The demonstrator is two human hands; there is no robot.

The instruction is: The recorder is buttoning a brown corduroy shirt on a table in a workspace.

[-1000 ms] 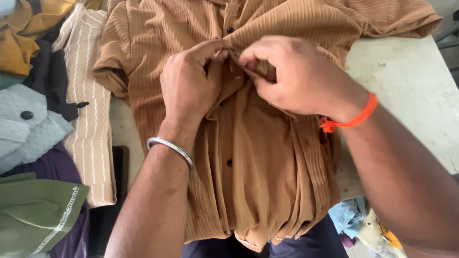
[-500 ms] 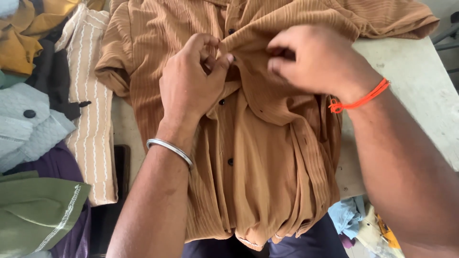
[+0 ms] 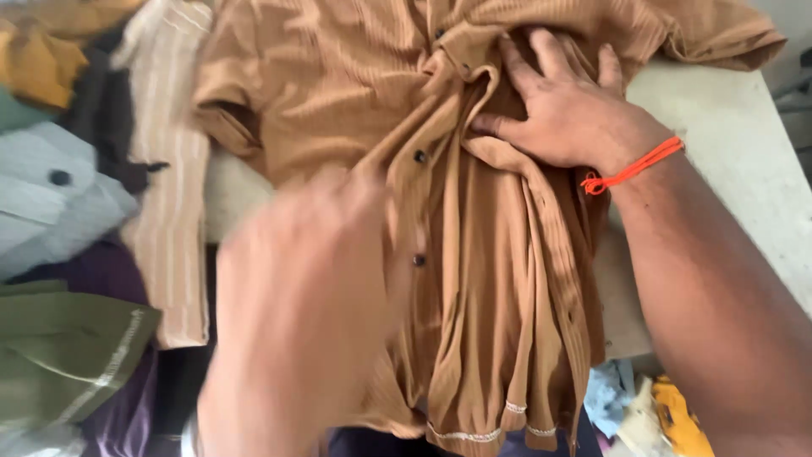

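Clothes pile on the left: grey, purple, olive, a striped beige piece. Left hand is blurred over the lower left of the shirt; can't tell how open it is or whether it grips anything. Shirt lies face up mid-table, placket partly undone. Right hand is flat, fingers spread, pressing the collar area, gripping nothing. To do this well: pin the top, keep the placket straight. No packages, labels or signs legible.

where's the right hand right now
In the head view the right hand lies flat, upper right of centre, pressing on the brown ribbed shirt near its collar, just right of the dark button row.
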